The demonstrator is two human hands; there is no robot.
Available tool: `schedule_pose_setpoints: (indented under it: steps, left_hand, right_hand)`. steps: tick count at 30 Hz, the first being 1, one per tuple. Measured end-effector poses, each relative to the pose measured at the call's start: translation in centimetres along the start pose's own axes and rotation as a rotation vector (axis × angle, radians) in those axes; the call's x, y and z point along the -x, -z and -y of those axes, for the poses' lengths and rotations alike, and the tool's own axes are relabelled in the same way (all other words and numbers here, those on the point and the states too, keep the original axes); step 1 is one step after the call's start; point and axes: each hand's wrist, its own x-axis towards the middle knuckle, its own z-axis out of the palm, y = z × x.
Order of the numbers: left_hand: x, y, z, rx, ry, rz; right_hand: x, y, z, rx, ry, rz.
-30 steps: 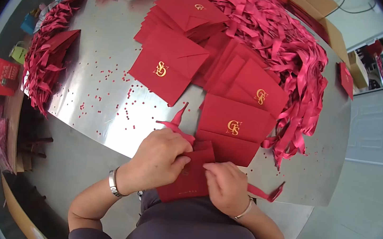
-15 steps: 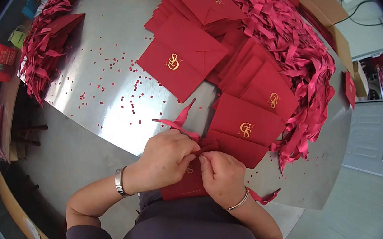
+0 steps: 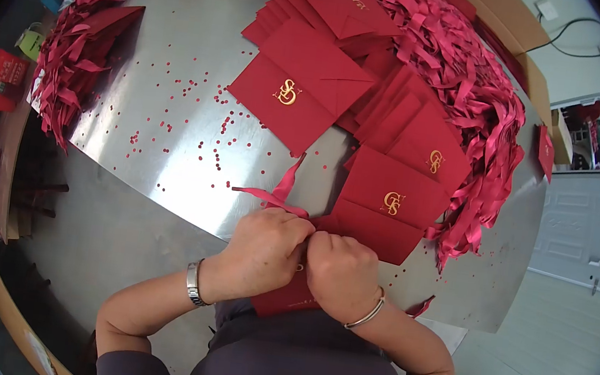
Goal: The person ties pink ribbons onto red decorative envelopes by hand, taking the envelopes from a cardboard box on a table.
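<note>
Against my body at the table's front edge is a flat red paper bag (image 3: 288, 298) with gold print, partly covered by my hands. My left hand (image 3: 268, 250) is closed on its upper edge, knuckles up. Right beside it my right hand (image 3: 342, 275) is closed on the same edge, and the two hands touch. Both sets of fingertips are hidden, so what exactly they pinch does not show. A dark pink ribbon (image 3: 283, 189) spreads out beyond my left hand. Another ribbon end (image 3: 420, 306) pokes out past my right wrist.
Overlapping red paper bags (image 3: 392, 199) lie just ahead, with a large heap of pink ribbons (image 3: 470, 81) behind them. Small red paper dots (image 3: 225, 126) are scattered over the metal table (image 3: 176, 97). Ribboned red bags (image 3: 79, 63) are piled at the left edge. A cardboard box (image 3: 512, 19) stands at the back right.
My hands have curled into tighter fists and come together, my right thumb turning out of sight. The view has shifted slightly, and another person's hand at the top edge has left it.
</note>
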Motion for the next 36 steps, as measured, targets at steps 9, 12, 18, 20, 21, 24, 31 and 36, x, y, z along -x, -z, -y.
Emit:
schedule_pose_setpoints:
  steps: [9, 12, 18, 20, 21, 24, 31, 36]
  left_hand:
    - [0.8, -0.4, 0.1, 0.039, 0.058, -0.080]
    - [0.8, -0.4, 0.2, 0.033, 0.007, -0.054]
    - [1.0, -0.2, 0.6, 0.143, -0.004, -0.024]
    - [0.9, 0.1, 0.8, 0.198, 0.006, -0.012]
    - [0.8, 0.2, 0.9, 0.254, 0.015, 0.001]
    - [0.1, 1.7, 1.0, 0.347, 0.192, 0.153]
    - [-1.9, 2.3, 2.3, 0.341, 0.067, 0.267]
    - [-2.2, 1.8, 2.8, 0.340, -0.049, 0.333]
  right_hand:
    - [0.2, 0.0, -0.3, -0.482, -0.333, 0.000]
    - [0.4, -0.1, -0.2, -0.586, -0.394, 0.029]
    - [-0.7, 0.6, -0.6, -0.811, -0.506, 0.183]
    - [-0.4, -0.1, -0.9, -0.733, -0.427, 0.154]
    - [-0.3, -0.4, -0.9, -0.654, -0.351, 0.126]
    - [-0.1, -0.1, -0.6, -0.563, -0.309, 0.106]
    - [0.7, -0.4, -0.9, -0.572, -0.317, 0.014]
    - [1.2, -0.9, -1.5, -0.666, -0.281, 0.018]
